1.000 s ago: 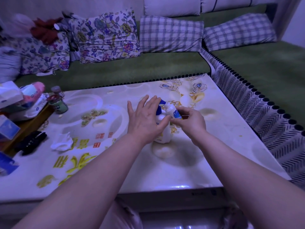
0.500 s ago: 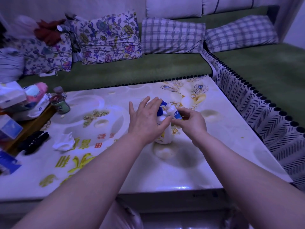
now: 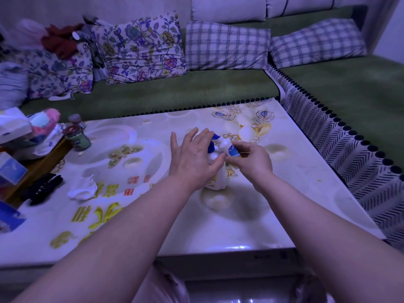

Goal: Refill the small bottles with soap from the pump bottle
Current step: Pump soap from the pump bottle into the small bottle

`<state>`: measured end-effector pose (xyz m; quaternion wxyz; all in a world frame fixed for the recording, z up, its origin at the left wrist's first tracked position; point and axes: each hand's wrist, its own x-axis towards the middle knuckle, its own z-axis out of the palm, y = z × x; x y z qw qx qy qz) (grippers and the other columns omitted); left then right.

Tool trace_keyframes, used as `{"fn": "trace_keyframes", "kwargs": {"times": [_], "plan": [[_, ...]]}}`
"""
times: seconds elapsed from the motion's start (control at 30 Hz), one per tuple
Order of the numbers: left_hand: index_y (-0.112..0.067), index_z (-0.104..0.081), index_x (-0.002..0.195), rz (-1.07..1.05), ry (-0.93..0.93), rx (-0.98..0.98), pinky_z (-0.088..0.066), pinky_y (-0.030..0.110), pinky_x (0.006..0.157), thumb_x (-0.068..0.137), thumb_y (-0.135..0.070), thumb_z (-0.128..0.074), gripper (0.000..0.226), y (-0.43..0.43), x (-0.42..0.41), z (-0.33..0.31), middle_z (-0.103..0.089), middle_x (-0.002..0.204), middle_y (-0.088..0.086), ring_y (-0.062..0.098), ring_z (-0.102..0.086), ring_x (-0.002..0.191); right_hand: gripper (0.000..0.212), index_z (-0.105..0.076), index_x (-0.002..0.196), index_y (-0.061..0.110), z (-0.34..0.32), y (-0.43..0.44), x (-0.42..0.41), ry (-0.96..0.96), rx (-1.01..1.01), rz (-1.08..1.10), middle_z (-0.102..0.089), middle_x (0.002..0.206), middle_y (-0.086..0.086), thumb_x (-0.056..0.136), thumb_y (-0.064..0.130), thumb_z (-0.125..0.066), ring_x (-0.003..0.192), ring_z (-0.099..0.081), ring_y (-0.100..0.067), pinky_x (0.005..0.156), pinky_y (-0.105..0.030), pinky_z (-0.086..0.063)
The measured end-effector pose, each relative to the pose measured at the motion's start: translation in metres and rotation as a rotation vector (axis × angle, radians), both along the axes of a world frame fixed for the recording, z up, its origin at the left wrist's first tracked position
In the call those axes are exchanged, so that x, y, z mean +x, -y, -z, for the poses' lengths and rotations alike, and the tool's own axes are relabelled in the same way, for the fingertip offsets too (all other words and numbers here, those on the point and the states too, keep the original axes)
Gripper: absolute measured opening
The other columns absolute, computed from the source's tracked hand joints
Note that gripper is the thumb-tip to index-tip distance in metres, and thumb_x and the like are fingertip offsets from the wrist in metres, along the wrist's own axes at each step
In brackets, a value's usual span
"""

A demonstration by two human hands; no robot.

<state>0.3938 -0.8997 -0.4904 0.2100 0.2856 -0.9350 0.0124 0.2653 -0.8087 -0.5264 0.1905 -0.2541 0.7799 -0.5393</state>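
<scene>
One small bottle (image 3: 227, 147), blue label "Ca…": tilted, pinched by right hand (image 3: 251, 160) fingers. White pump bottle (image 3: 216, 181) at its 8 o'clock, under left hand (image 3: 192, 158), fingers straight.

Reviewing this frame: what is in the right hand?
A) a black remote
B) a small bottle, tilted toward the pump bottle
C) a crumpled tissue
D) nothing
B: the right hand pinches the small bottle, which is tilted with its neck by the blue nozzle of the pump bottle. The left hand lies flat over the pump.
</scene>
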Motion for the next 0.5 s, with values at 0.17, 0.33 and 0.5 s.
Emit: {"fn": "trace_keyframes", "kwargs": {"times": [0.17,0.33,0.5], "plan": [[-0.028,-0.034,0.141,-0.003,0.033,-0.007,0.000,0.055,0.115,0.089,-0.059,-0.038,0.060,-0.0014,0.0014,0.0041,-0.035,0.149,-0.014,0.013,-0.020,0.142,0.041,-0.072,0.101,0.036,0.0002,0.0003,0.0001,-0.017,0.031,0.015,-0.074,0.098,0.017,0.063,0.027,-0.083,0.095,-0.069,-0.009,0.092,-0.042,-0.053],[-0.028,-0.035,0.141,0.000,0.029,0.036,0.000,0.057,0.113,0.087,-0.064,-0.038,0.064,0.0008,-0.0022,-0.0010,-0.032,0.150,-0.015,0.012,-0.015,0.144,0.037,-0.072,0.101,0.037,0.0000,-0.0011,0.0017,-0.024,0.030,0.019,-0.074,0.097,0.016,0.067,0.027,-0.080,0.094,-0.069,-0.012,0.092,-0.043,-0.053],[-0.030,-0.033,0.139,0.037,-0.013,0.056,-0.004,0.059,0.112,0.088,-0.062,-0.038,0.060,0.0031,-0.0003,-0.0016,-0.031,0.150,-0.016,0.013,-0.015,0.144,0.038,-0.073,0.104,0.032,0.0004,-0.0017,0.0025,-0.016,-0.004,0.010,-0.074,0.096,0.014,0.067,0.028,-0.081,0.092,-0.069,-0.011,0.091,-0.043,-0.054]]}}
